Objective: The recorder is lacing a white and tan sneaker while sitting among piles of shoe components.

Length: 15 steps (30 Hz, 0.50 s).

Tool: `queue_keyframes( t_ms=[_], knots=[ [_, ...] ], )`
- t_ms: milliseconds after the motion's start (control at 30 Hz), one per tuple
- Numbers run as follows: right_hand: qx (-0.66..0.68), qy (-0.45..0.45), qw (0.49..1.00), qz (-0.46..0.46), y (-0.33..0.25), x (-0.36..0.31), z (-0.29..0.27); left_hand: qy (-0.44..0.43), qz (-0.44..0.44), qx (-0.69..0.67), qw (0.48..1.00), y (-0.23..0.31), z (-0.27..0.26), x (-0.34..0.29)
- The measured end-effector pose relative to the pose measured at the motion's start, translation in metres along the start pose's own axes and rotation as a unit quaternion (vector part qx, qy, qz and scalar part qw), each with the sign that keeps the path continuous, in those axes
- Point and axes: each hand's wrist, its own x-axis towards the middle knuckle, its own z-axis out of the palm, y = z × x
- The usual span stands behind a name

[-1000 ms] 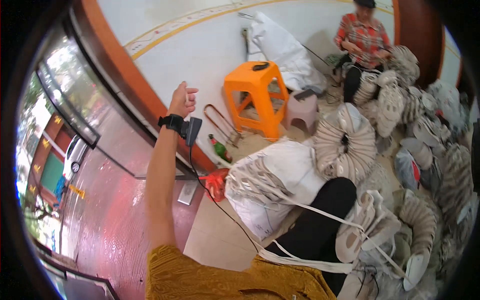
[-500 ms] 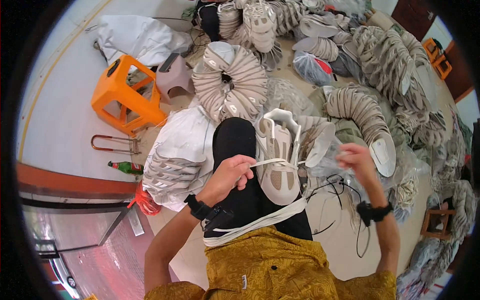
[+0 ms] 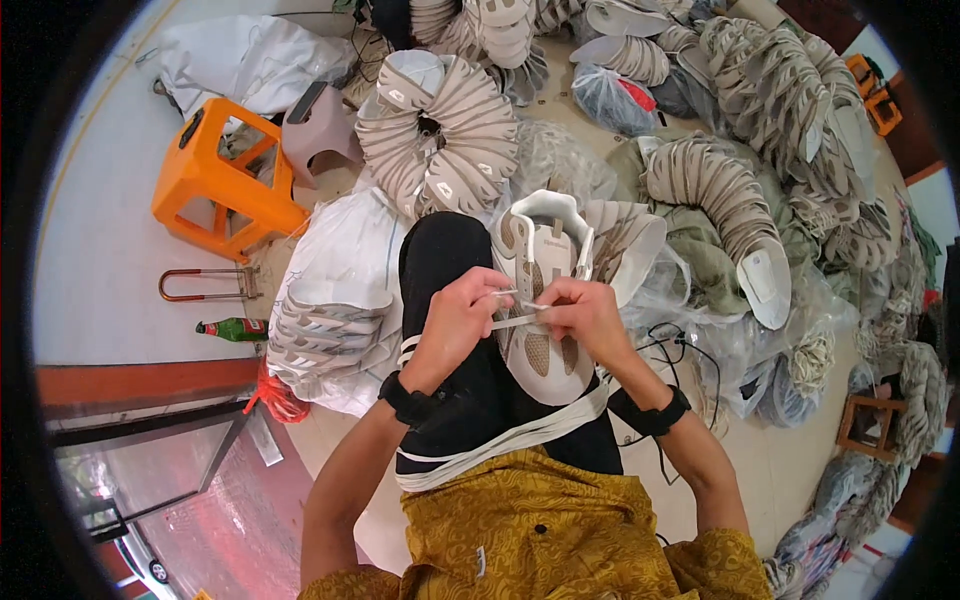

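Observation:
A beige and white sneaker upper (image 3: pixel 546 368) rests on my lap, toe toward me, with mesh panels at the toe. Over its lacing area, my left hand (image 3: pixel 468 312) pinches the white tip of a shoelace. My right hand (image 3: pixel 580 312) closes on another part of the lace just right of the left one, its fingertips over the tongue. A flat white shoelace (image 3: pixel 513 322) runs across the upper between both hands. More long white laces (image 3: pixel 520 440) lie draped over my thighs.
Stacked shoe uppers form a ring (image 3: pixel 437 135) ahead and a curved row (image 3: pixel 712 190) to the right. An orange stool (image 3: pixel 215 185), a green bottle (image 3: pixel 235 329) and a white sack (image 3: pixel 335 245) are at left. Black cables (image 3: pixel 690 350) lie on the floor at right.
My right hand has come in from the far right to the upper, beside my left hand. The left hand has moved slightly up over the lacing. The view has shifted a little.

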Motion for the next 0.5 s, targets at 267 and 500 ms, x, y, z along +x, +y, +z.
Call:
queue_keyframes(
  t_ms=[267,500],
  knots=[
    [0.047,-0.014,0.998,0.051,0.001,-0.004,-0.003,0.037,0.119,0.171,0.977,-0.013,0.01,-0.009],
    [0.069,-0.001,0.997,0.029,0.005,-0.007,0.002,0.109,0.28,0.293,0.908,-0.015,0.023,-0.013]
  ],
)
